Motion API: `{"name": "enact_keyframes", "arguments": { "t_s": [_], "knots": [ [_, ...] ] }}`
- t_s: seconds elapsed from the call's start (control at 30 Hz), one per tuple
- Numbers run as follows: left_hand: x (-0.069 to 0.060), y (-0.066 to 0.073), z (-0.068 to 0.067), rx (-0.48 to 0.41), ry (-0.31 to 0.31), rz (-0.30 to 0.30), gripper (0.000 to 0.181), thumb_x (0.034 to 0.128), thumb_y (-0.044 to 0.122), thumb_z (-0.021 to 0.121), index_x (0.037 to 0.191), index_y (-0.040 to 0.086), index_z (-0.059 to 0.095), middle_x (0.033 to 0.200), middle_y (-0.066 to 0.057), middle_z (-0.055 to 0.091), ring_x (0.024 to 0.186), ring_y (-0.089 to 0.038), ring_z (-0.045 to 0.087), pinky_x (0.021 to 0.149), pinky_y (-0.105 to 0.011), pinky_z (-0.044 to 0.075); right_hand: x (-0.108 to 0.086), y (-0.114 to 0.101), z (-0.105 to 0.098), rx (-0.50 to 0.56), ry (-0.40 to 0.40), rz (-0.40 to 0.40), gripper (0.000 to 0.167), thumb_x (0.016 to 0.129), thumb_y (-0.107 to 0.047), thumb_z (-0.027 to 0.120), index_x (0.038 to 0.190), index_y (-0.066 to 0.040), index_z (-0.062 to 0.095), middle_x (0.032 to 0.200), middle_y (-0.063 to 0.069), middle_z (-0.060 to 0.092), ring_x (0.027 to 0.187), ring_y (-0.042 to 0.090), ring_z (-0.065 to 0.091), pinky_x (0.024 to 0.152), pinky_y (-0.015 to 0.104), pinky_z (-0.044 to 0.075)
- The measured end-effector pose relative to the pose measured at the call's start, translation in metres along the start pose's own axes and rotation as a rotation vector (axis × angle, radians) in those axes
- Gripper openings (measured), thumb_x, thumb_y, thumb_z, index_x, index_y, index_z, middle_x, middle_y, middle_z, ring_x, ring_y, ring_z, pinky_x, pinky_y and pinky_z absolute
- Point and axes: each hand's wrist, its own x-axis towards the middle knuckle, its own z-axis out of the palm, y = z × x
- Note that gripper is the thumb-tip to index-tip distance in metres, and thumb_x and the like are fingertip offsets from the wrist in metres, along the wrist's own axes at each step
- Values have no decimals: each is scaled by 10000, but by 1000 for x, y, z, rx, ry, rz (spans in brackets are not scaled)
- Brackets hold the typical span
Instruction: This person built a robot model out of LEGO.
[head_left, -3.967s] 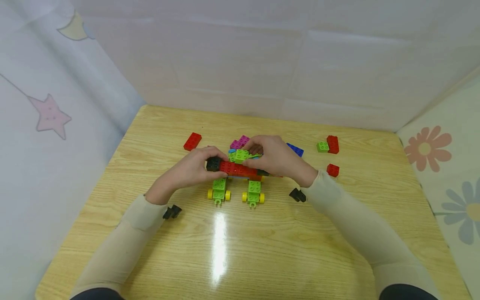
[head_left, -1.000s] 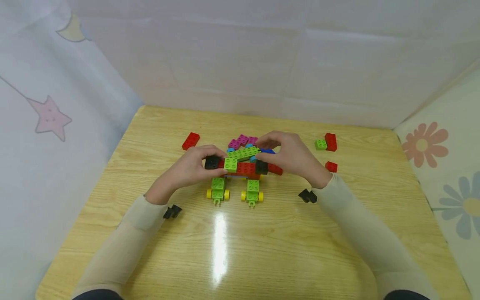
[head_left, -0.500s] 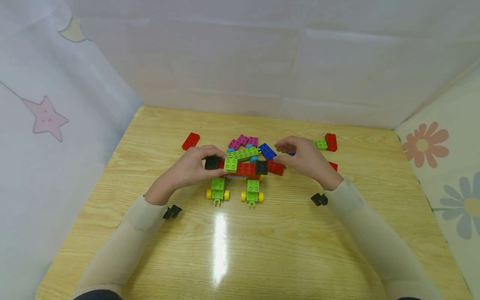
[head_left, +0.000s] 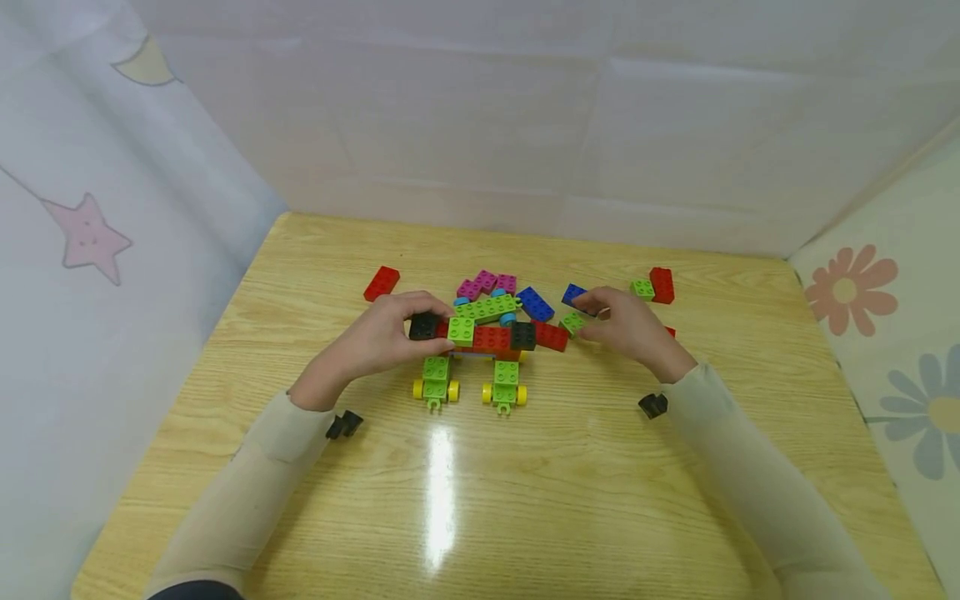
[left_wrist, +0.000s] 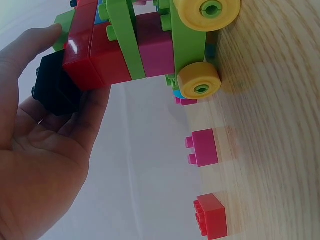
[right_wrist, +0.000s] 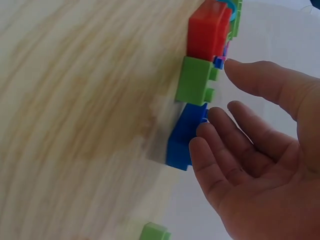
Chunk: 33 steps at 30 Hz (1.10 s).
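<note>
My left hand (head_left: pixel 382 333) grips the left end of a toy-brick build, thumb and fingers around its black brick (left_wrist: pixel 55 82) and red bricks. A red beam (head_left: pixel 491 337) forms its top, with a light green square brick (head_left: pixel 461 331) near the thumb and another black brick (head_left: pixel 522 335) at the right end. Green bases (head_left: pixel 506 379) with yellow wheels stand under it on the table. To the right, my right hand (head_left: pixel 626 325) hovers with relaxed fingers and nothing in its grasp. Beside it in the right wrist view lie a loose green brick (right_wrist: pixel 194 80) and a blue brick (right_wrist: pixel 185 140).
Behind the build are a green wheeled plate (head_left: pixel 487 307), pink bricks (head_left: pixel 486 281) and a blue brick (head_left: pixel 536 303). A red brick (head_left: pixel 382 283) lies back left, another red brick (head_left: pixel 662 284) back right. Black pieces (head_left: pixel 345 423) lie near each forearm. White cloth (head_left: pixel 480 150) borders the table.
My right hand has left the build and moved right, down toward the loose green brick. The square green brick, earlier by that hand, now sits on the red beam. My left hand keeps its place.
</note>
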Motion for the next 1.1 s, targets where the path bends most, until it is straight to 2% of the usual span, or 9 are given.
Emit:
{"name": "enact_keyframes", "arguments": {
  "t_s": [0.27,0.5,1.1],
  "knots": [
    [0,0,0,-1,-3,-7,369,973,258,903,1304,143,788,1303,-58,790,1046,-243,700,872,-405,646,9,17,6,9,-34,-13,563,1036,-149,809,1564,-94,621,1531,147,653,1396,408,627,1204,623,526],
    [0,0,0,-2,-5,-7,375,971,260,904,1308,141,788,1311,-61,791,1062,-249,709,888,-417,649,14,24,10,-27,-28,-26,550,1031,-152,812,1553,-129,641,1520,155,673,1374,418,663,1176,629,550],
    [0,1,0,7,-5,-7,381,972,257,901,1312,133,781,1309,-63,792,1037,-242,710,890,-422,645,13,21,12,-96,-2,-29,479,1010,-208,846,1457,-98,713,1422,152,711,1283,384,685,1120,597,581]
  ]
}}
